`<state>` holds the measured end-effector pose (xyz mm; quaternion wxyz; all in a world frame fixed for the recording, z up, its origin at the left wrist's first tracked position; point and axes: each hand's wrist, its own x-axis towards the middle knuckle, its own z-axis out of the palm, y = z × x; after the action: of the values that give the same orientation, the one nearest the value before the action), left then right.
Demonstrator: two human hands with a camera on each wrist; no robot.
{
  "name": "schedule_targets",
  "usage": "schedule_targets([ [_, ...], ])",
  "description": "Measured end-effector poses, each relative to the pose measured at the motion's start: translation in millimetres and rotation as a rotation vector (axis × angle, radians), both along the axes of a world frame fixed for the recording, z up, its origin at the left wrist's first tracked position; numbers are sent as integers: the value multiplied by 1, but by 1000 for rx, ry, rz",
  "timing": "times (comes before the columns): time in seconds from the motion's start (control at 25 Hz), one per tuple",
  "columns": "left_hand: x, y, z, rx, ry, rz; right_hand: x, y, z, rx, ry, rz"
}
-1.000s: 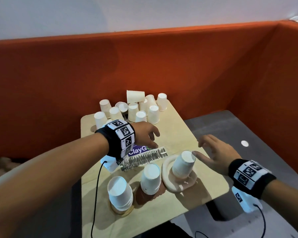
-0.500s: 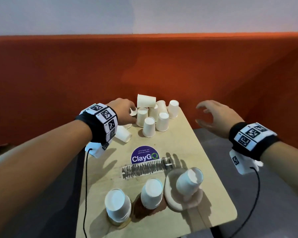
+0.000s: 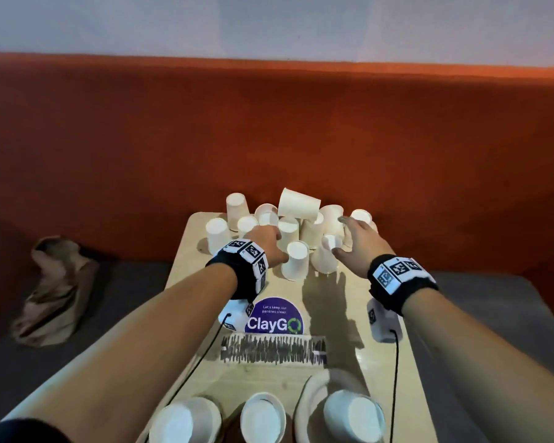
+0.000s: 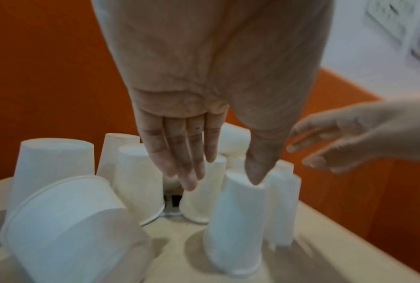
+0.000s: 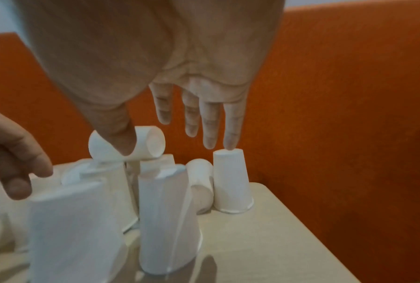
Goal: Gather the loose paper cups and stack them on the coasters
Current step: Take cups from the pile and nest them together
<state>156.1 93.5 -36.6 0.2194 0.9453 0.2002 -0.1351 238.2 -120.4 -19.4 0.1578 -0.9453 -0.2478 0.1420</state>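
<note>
Several white paper cups (image 3: pixel 296 263) stand upside down in a cluster at the far end of the small wooden table (image 3: pixel 349 314), with one cup (image 3: pixel 298 203) lying sideways on top. My left hand (image 3: pixel 274 241) hovers open over the cluster's left part, its thumb tip touching the top of a cup (image 4: pixel 238 210). My right hand (image 3: pixel 349 238) is open over the right part, and its little finger touches a cup (image 5: pixel 230 181). Three stacks of cups (image 3: pixel 263 417) sit on coasters at the near edge, the right one on a cream coaster (image 3: pixel 314 398).
An orange padded backrest (image 3: pixel 301 129) rises directly behind the cup cluster. A crumpled brown paper bag (image 3: pixel 55 292) lies on the grey seat to the left. A purple ClayGo sticker (image 3: pixel 274 321) marks the table's middle. Black wrist cables (image 3: pixel 395 378) hang over the table.
Both hands have moved forward onto the far cup cluster; the right hand came in from beyond the table's right edge. A cup that lay tipped by the left hand is hidden now.
</note>
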Motion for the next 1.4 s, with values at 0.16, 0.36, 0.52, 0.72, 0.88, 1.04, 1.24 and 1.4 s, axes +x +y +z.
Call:
schedule_targets([
  [0.16, 5, -6, -30, -32, 49, -68, 13, 4, -31, -70, 24, 133],
  [0.36, 7, -16, -58, -220, -7, -20, 12, 6, -50, -109, 44, 229],
  [0.52, 7, -22, -69, -341, -59, 79, 6, 2, -56, -73, 9, 225],
  [0.72, 3, -21, -63, -349, -85, 64, 3, -2, -56, 57, 56, 78],
  [0.88, -14, -5, -33, -324, -68, 13, 0, -13, -31, 127, 47, -16],
  [1.04, -43, 16, 9, -362, -151, 1, -22, -33, 21, 320, -47, -111],
  [1.24, -98, 28, 47, -327, -284, 17, -87, -44, 77, 658, -239, -219],
  [1.4, -151, 29, 76, -408, -480, 48, -142, -31, 102, 752, -310, -170],
])
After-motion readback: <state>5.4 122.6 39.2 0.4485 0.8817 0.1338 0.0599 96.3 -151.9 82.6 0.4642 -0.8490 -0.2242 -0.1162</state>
